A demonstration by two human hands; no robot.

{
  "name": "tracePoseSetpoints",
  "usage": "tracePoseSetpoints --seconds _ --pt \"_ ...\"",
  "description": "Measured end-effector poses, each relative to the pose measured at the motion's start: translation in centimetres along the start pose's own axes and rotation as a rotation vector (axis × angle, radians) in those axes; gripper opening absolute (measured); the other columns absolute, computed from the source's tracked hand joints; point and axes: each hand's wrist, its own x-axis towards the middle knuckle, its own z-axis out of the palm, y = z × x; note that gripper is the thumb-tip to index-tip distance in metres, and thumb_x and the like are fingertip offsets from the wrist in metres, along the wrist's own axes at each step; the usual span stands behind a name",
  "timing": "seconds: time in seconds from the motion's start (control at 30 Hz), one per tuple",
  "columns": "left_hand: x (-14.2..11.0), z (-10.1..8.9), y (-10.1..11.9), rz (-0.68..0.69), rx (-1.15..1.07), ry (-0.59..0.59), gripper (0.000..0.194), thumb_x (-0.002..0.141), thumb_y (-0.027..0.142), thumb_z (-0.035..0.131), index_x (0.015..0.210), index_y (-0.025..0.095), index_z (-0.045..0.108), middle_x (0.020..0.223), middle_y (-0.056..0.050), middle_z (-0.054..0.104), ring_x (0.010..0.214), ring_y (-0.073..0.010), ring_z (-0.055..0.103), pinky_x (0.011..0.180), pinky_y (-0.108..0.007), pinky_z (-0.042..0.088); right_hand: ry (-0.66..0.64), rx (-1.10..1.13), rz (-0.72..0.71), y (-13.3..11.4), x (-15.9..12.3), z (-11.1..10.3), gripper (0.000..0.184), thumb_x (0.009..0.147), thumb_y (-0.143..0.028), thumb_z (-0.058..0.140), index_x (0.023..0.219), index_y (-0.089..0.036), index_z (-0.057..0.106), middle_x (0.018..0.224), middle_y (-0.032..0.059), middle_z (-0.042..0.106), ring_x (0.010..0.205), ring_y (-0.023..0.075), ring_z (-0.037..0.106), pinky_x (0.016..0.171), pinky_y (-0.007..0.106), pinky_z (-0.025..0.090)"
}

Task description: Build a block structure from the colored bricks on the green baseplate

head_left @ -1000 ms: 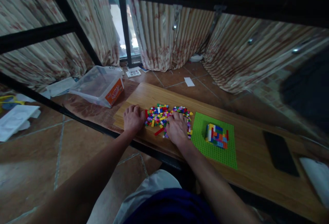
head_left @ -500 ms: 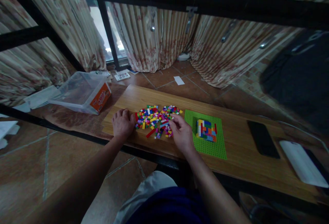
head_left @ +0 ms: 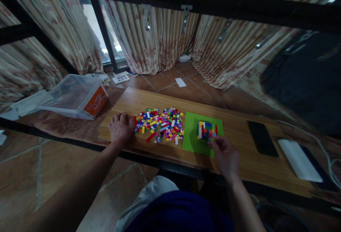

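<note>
Brick model (head_left: 206,129) sits on the green plate (head_left: 190,132), with the right hand (head_left: 226,155) at its near right corner. That hand's fingertips are drawn narrow against the model; whether a brick is between them, I cannot tell. The left hand (head_left: 121,129) lies palm down on the wooden board (head_left: 141,100), fingers loosely bent, just beside the loose bricks (head_left: 170,122); what may be under its palm is hidden. These bricks lie in two mixed-colour heaps that nearly meet, between the left hand and the plate, with a long red brick (head_left: 150,137) at their near edge. Right of the plate are a black phone (head_left: 262,138) and, beyond it, a white slab (head_left: 299,160) beside a dark one. Left of the board, a clear tub (head_left: 71,95) with an orange label (head_left: 96,103) stands on a brown cloth (head_left: 116,97). Farther out, white paper (head_left: 180,82) lies on the tiled floor, before striped curtains (head_left: 170,40).
</note>
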Motion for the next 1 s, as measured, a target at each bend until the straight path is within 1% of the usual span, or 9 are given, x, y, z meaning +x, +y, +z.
tracePoseSetpoints --seconds 0.1,0.17,0.23,0.33,0.43,0.53,0.67,0.8,1.0 --pt "0.0 0.1 -0.1 0.004 0.008 0.0 0.047 0.089 0.039 0.046 0.126 0.015 0.062 0.132 -0.016 0.058 0.123 -0.0357 0.048 0.106 -0.05 0.038 0.045 -0.169 -0.045 0.6 0.2 -1.1 0.046 0.078 -0.06 0.064 0.095 -0.017 0.067 0.093 0.0128 0.074 0.084 0.0252 0.071 0.078 0.039 0.055" --pt "0.0 0.1 -0.1 0.002 0.008 0.002 0.047 0.089 0.04 0.046 0.126 0.015 0.062 0.132 -0.016 0.058 0.122 -0.036 0.049 0.105 -0.05 0.039 0.073 -0.27 -0.074 0.7 0.3 -1.4 0.048 0.081 -0.061 0.059 0.096 -0.017 0.068 0.094 0.0146 0.074 0.084 0.0265 0.071 0.076 0.039 0.055" --pt "0.1 0.2 -0.2 0.0 0.002 0.005 0.047 0.089 0.04 0.046 0.126 0.016 0.062 0.132 -0.016 0.058 0.122 -0.0363 0.049 0.105 -0.05 0.039 0.084 -0.322 -0.107 0.7 0.3 -1.5 0.051 0.083 -0.061 0.056 0.103 -0.016 0.069 0.098 0.0157 0.075 0.085 0.0271 0.071 0.076 0.039 0.055" --pt "0.1 0.3 -0.2 -0.001 0.0 0.006 0.046 0.088 0.04 0.046 0.125 0.016 0.062 0.132 -0.016 0.058 0.122 -0.0364 0.049 0.105 -0.05 0.038 0.087 -0.352 -0.142 0.9 0.3 -1.4 0.055 0.086 -0.062 0.052 0.112 -0.016 0.069 0.102 0.0158 0.075 0.086 0.0268 0.071 0.077 0.04 0.054" --pt "0.1 0.2 -0.2 -0.001 0.007 -0.001 0.047 0.088 0.04 0.045 0.125 0.016 0.062 0.131 -0.017 0.058 0.122 -0.0363 0.049 0.105 -0.05 0.039 0.089 -0.368 -0.149 1.4 0.2 -1.3 0.053 0.087 -0.062 0.051 0.106 -0.017 0.072 0.101 0.0146 0.075 0.085 0.0263 0.07 0.079 0.04 0.053" --pt "0.1 0.1 -0.1 0.009 0.008 -0.003 0.047 0.089 0.04 0.044 0.125 0.014 0.062 0.131 -0.017 0.058 0.123 -0.0357 0.049 0.106 -0.049 0.038 0.115 -0.347 -0.117 1.8 0.1 -1.4 0.051 0.085 -0.062 0.052 0.1 -0.017 0.072 0.097 0.014 0.075 0.083 0.0261 0.069 0.078 0.04 0.053" --pt "0.0 -0.1 0.0 0.008 0.012 -0.002 0.048 0.089 0.039 0.044 0.125 0.013 0.061 0.131 -0.018 0.058 0.123 -0.0357 0.049 0.105 -0.049 0.039 0.181 -0.343 -0.098 2.2 0.4 -1.5 0.05 0.084 -0.059 0.054 0.103 -0.015 0.069 0.097 0.0154 0.075 0.085 0.0267 0.07 0.075 0.039 0.052" --pt "0.0 -0.1 0.1 0.004 0.007 -0.004 0.048 0.089 0.039 0.044 0.126 0.014 0.061 0.131 -0.017 0.058 0.122 -0.0361 0.049 0.105 -0.05 0.039 0.16 -0.378 -0.123 2.5 0.7 -1.7 0.048 0.088 -0.056 0.048 0.104 -0.015 0.069 0.099 0.0163 0.074 0.09 0.0281 0.07 0.079 0.041 0.052" --pt "0.0 0.1 -0.1 -0.011 -0.005 -0.005 0.046 0.088 0.04 0.046 0.125 0.016 0.061 0.131 -0.016 0.058 0.122 -0.0361 0.049 0.105 -0.05 0.038 0.144 -0.476 -0.146 2.8 0.5 -1.9 0.046 0.09 -0.053 0.042 0.099 -0.017 0.07 0.098 0.0159 0.074 0.088 0.0294 0.068 0.08 0.043 0.05"
